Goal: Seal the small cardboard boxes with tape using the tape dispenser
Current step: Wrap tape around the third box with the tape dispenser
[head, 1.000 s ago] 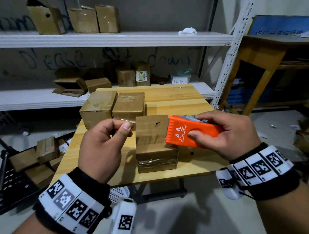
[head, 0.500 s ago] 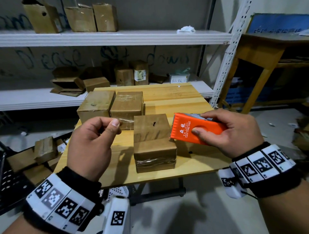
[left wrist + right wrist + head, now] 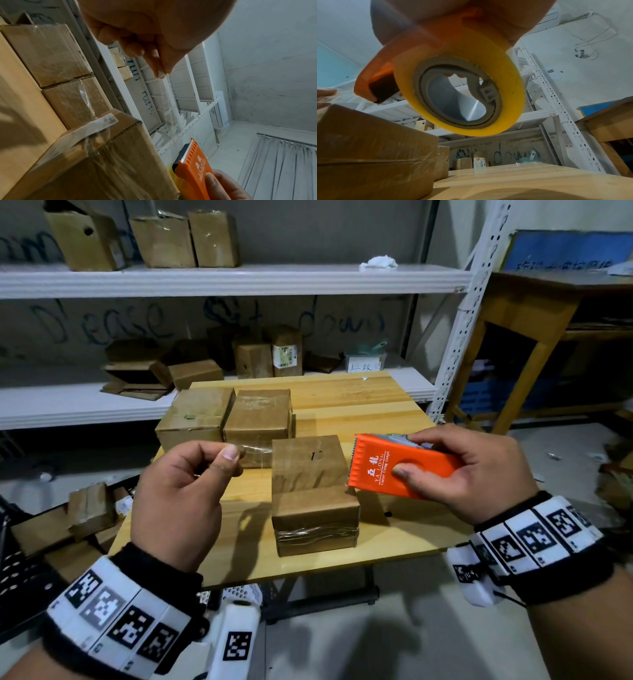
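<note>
Landmark: I place everything from the light wooden tabletop (image 3: 342, 412), seen from my head camera.
Far-left of the top: two brown cardboard boxes (image 3: 195, 414) stand touching side by side at the back-left part, the right one (image 3: 260, 414) with clear tape across it.
Left hand: my left hand (image 3: 178, 494) is raised over the front-left edge, thumb pressed to forefinger in a pinch. The right wrist view shows a thin clear film at those fingertips (image 3: 325, 92); I cannot tell whether it is truly held.
Middle: a small brown cardboard box with clear tape round its lower front (image 3: 313, 494) sits near the front edge, apart from the back pair, its long axis running front to back, a small dark hole in its top.
Dispenser: the orange plastic tape dispenser with white lettering (image 3: 394, 465) hangs above the top just right of that box, long axis left-right, its toothed cutting edge pointing left at the box. The yellowish tape roll (image 3: 458, 92) hangs below it.
Right hand: my right hand (image 3: 472, 470) grips the dispenser's handle end, thumb on its flat face, fingers wrapped behind.
</note>
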{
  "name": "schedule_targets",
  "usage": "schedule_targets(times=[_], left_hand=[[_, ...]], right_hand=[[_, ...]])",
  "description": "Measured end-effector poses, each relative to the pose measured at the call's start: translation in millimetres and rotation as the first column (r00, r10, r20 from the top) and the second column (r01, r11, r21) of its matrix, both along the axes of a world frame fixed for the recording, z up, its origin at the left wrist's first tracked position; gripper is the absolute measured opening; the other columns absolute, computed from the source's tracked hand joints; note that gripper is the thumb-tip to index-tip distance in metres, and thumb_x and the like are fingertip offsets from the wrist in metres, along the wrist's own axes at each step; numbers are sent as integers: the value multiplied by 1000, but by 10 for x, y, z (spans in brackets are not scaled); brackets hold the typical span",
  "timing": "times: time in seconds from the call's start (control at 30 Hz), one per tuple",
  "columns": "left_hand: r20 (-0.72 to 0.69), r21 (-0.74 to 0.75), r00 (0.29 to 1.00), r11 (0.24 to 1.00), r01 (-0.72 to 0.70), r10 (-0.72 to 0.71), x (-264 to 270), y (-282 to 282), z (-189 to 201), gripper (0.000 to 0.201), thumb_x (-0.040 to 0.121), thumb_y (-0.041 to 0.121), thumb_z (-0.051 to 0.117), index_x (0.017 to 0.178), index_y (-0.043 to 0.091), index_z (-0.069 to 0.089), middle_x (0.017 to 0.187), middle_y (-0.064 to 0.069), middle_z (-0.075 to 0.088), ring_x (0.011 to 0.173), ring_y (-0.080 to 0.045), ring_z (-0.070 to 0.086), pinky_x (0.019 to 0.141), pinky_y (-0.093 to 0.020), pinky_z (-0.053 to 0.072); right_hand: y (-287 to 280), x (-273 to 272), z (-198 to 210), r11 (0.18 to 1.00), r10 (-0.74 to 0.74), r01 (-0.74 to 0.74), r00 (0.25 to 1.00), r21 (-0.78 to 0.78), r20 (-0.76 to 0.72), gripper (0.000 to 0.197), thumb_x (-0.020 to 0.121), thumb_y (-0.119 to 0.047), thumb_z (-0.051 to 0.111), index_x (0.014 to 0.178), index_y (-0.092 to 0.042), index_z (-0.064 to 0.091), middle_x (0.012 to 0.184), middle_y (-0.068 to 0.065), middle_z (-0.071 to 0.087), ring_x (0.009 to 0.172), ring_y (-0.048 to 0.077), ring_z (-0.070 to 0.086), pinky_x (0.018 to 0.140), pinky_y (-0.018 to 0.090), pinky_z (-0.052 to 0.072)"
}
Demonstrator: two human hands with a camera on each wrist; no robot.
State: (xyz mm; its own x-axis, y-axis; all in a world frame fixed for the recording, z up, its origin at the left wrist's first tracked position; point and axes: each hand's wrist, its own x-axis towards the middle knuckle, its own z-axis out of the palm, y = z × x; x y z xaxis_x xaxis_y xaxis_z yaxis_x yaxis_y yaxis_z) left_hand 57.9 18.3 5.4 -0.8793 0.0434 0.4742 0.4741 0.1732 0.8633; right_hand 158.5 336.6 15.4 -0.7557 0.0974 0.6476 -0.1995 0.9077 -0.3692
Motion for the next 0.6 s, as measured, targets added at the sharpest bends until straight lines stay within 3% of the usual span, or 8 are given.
schedule_targets(times=[0.17, 0.37, 0.6], left_hand=[[-2, -7, 1000, 1000, 4, -4, -25, -2, -32, 17, 99, 26, 70, 84, 33, 75, 83, 6, 75, 84, -15, 69, 80, -35, 50], [5, 4, 1000, 1000, -1, 1, -6, -3, -12, 16, 98, 27, 68, 84, 31, 75, 81, 6, 75, 79, -9, 67, 76, -30, 47], [3, -16, 1000, 1000, -15, 15, 36, 30, 20, 16, 97, 24, 70, 82, 25, 74, 83, 6, 76, 77, -3, 68, 74, -23, 47]], right_hand=[[-3, -4, 1, 1000, 5, -5, 1000, -12, 5, 60, 76, -70, 69, 111, -22, 79, 99, -8, 76, 82, 7, 69, 76, 11, 48], [-7, -9, -8, 999, 16, -15, 1000, -39, 21, 59, 76, -72, 69, 112, -25, 77, 99, -17, 68, 84, 2, 67, 75, 8, 48], [19, -29, -53, 993, 41, -39, 999, -113, 23, 57, 74, -70, 72, 112, -27, 77, 100, -16, 71, 87, -8, 65, 78, 1, 50]])
